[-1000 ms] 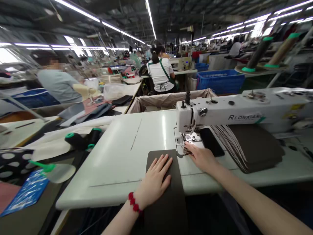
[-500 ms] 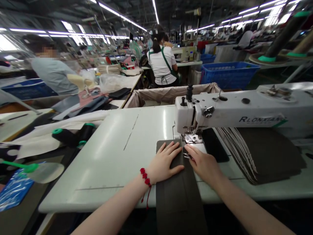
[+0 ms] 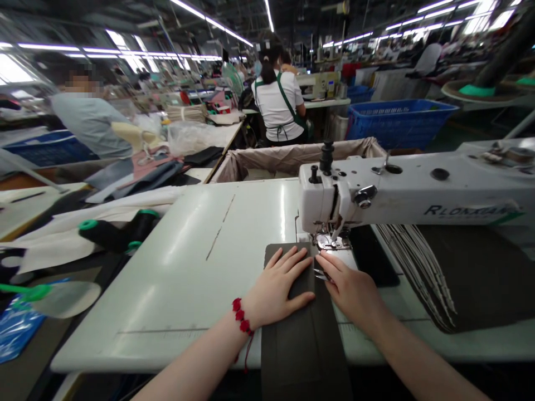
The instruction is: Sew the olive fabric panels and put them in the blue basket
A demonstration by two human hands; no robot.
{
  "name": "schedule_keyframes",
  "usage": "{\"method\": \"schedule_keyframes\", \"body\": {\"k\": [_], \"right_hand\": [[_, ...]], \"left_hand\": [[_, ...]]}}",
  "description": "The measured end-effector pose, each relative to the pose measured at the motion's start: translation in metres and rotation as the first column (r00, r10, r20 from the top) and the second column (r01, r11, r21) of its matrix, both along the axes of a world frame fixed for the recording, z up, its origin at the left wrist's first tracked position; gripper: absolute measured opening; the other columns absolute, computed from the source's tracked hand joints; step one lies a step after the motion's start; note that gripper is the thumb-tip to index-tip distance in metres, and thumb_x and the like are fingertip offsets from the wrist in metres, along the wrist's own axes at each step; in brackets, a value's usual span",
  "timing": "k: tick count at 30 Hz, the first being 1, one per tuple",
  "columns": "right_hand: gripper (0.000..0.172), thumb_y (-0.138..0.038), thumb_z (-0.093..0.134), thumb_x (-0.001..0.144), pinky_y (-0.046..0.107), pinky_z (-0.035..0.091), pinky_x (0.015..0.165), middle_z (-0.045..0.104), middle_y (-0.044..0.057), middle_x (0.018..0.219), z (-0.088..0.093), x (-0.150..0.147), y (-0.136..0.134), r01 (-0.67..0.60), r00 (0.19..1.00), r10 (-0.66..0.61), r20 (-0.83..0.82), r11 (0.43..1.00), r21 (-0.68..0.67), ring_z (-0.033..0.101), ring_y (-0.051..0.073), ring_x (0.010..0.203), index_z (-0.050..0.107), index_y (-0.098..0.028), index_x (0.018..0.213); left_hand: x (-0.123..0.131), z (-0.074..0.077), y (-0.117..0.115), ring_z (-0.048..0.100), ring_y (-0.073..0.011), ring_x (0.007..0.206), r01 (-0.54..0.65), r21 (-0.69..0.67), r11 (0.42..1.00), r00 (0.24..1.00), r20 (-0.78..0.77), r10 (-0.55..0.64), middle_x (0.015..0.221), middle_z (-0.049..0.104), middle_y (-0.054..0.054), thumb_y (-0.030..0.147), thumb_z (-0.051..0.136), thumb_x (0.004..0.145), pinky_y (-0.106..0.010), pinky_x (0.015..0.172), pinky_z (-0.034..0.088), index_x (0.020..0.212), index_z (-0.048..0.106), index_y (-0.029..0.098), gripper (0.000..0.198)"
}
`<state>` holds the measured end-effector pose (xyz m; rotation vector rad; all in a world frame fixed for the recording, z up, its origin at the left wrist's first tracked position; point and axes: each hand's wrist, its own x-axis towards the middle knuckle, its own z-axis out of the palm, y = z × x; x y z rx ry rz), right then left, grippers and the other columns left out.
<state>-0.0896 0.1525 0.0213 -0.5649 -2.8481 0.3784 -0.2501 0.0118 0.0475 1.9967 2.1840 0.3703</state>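
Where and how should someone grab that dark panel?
Probably pinch the dark panel by its near part, from the front: there it extends beyond the table, likely leaving both faces reachable. Farther up, it lies flat beneath the left hand.

The table (image 3: 179, 267) carries a sewing machine (image 3: 401, 189), a dark panel (image 3: 288, 345) before its head, stacked pieces (image 3: 489, 278) beside its arm.

Left fingers (image 3: 295, 260) lie spread flat; right fingers (image 3: 329, 262) curl.
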Motion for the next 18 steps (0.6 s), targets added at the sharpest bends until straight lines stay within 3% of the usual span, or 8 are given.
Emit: {"method": "schedule_keyframes", "body": {"k": [18], "right_hand": [[0.057, -0.012, 0.043, 0.085, 0.032, 0.052, 0.088, 0.043, 0.002, 0.146, 0.0001, -0.0007, 0.0001, 0.000, 1.000, 0.000, 0.009, 1.000, 0.010, 0.056, 0.019, 0.115, 0.041, -0.025, 0.140]], "left_hand": [[-0.0017, -0.0013, -0.0014, 0.019, -0.0279, 0.142, 0.015, 0.076, 0.997, 0.999, 0.046, -0.019, 0.153, 0.024, -0.005, 0.053, 0.058, 0.088, -0.050, 0.117, 0.014, 0.146, 0.028, 0.028, 0.070]]}}
